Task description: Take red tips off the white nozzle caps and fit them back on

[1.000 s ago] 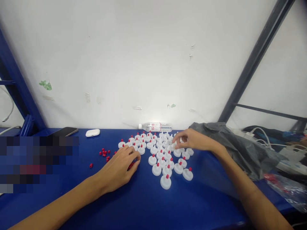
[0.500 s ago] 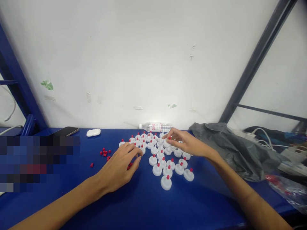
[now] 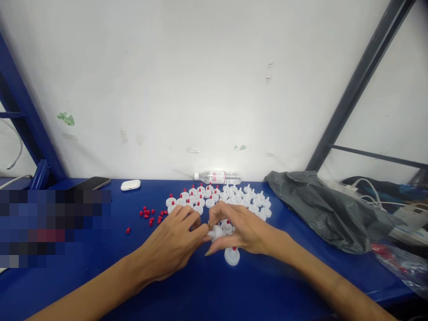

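Note:
My right hand (image 3: pixel 244 225) holds a white disc-shaped plastic nozzle cap (image 3: pixel 216 232) between thumb and fingers, tipped sideways with its narrow spout toward the left. At the spout's end my left hand (image 3: pixel 179 234) is closed in a pinch; whatever lies between its fingertips is hidden. Small red caps (image 3: pixel 151 221) are scattered left of my left hand. Behind the hands stand several white nozzle caps with red tips (image 3: pixel 199 200), and to their right others with bare white spouts (image 3: pixel 256 200). One red-tipped nozzle cap (image 3: pixel 232 256) sits in front, partly below my right hand.
A clear plastic bottle (image 3: pixel 217 177) lies along the wall. On the left are a white earphone case (image 3: pixel 130 185) and a dark phone (image 3: pixel 95 183). A grey plastic bag (image 3: pixel 331 211) covers the right side, with cables (image 3: pixel 368 191) and a clear bag (image 3: pixel 401 267) beyond it.
My right hand has come from the back of the group toward me and left, carrying a white nozzle cap. My left hand has moved right, off the red caps, and meets it.

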Motion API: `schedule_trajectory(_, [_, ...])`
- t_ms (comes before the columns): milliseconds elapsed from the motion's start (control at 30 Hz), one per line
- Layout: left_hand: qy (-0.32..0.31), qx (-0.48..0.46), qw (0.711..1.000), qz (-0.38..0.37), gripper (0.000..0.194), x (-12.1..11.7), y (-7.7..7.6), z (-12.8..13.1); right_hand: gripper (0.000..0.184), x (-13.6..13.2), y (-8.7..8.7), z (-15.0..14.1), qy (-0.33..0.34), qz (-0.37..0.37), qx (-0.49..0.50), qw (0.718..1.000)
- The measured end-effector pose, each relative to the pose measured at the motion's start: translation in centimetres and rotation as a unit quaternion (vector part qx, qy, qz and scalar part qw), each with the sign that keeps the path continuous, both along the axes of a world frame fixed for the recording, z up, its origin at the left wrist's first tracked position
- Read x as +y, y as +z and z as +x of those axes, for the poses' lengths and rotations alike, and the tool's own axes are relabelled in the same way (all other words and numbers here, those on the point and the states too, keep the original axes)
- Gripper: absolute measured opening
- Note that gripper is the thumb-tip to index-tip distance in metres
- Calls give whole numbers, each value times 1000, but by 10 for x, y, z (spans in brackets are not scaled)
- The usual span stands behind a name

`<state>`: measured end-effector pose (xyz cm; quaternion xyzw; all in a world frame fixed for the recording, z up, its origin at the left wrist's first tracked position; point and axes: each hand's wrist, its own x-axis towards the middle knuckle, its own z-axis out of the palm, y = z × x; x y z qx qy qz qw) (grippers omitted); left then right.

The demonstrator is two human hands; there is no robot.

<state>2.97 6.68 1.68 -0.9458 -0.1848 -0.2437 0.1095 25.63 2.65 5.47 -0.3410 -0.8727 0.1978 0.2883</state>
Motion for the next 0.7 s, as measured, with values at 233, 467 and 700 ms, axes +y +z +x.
schedule_trajectory(233, [55, -157, 956, -244, 42, -10, 5, 0, 21, 23, -1, 30, -42, 211, -88, 973])
schedule_trajectory(467, [127, -150, 961, -196, 38, 14, 21, -18, 26, 41, 26, 93, -241, 136, -105, 955])
schedule_trajectory(700, [78, -55, 973, -209, 16, 16, -2, -11, 28, 40, 26, 93, -174, -60, -186, 965])
